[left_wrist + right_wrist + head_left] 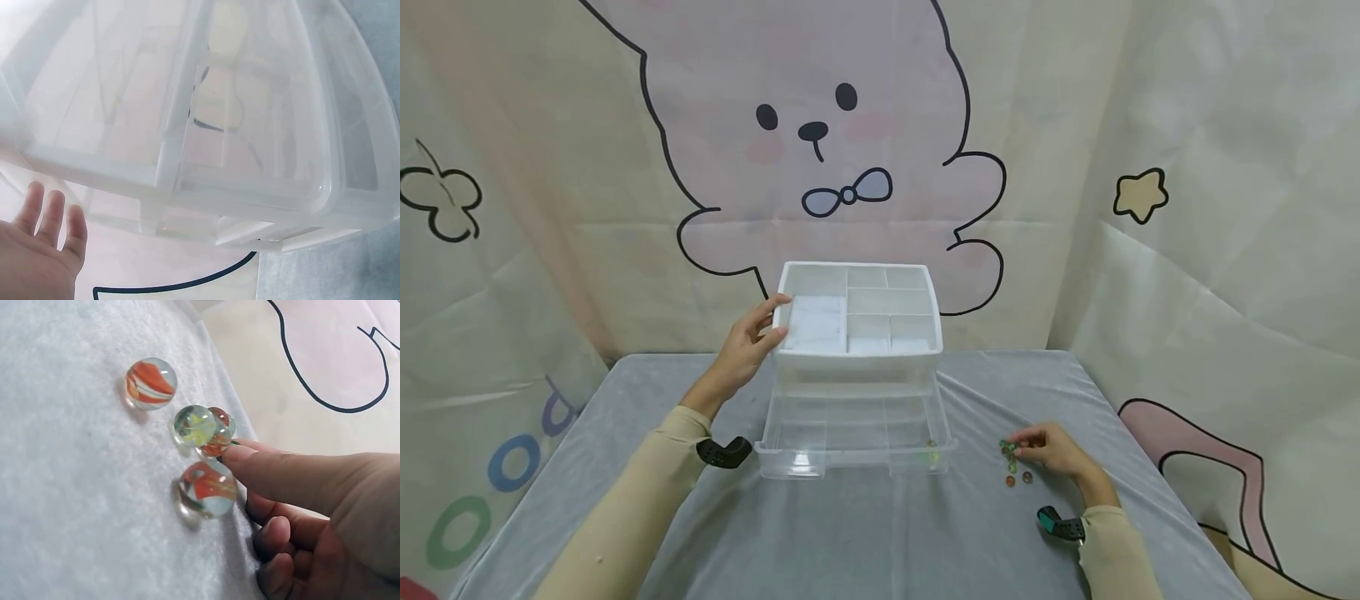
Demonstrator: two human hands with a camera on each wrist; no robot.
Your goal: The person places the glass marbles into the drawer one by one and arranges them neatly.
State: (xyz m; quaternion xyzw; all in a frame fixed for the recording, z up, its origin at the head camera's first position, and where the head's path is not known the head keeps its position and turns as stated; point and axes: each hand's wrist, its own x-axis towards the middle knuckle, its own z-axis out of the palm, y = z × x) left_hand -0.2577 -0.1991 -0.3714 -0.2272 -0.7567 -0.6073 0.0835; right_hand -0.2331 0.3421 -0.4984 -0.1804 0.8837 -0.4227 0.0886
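A person sat at a table covered with a pale grey cloth, with a white plastic drawer organizer standing at its far side. The left hand rested against the organizer's upper left corner, fingers extended along the rim of the divided top tray rather than curled round it; in the left wrist view the fingers lay straight and together beside the translucent wall. Below the tray, the clear drawer stood pulled out toward the person, and a small marble-like bead appeared near its front right corner.

The right hand lay on the cloth to the right of the drawer, among a small cluster of glass marbles. In the right wrist view, the thumb tip touched a marble with orange swirls, which sat pressed against a greenish-yellow marble. A red and pale blue marble lay just below the thumb, close to the curled lower fingers, and an orange-striped marble sat a little apart on the cloth. Whether the hand had actually pinched a marble could not be told; the forefinger was hidden behind the thumb.
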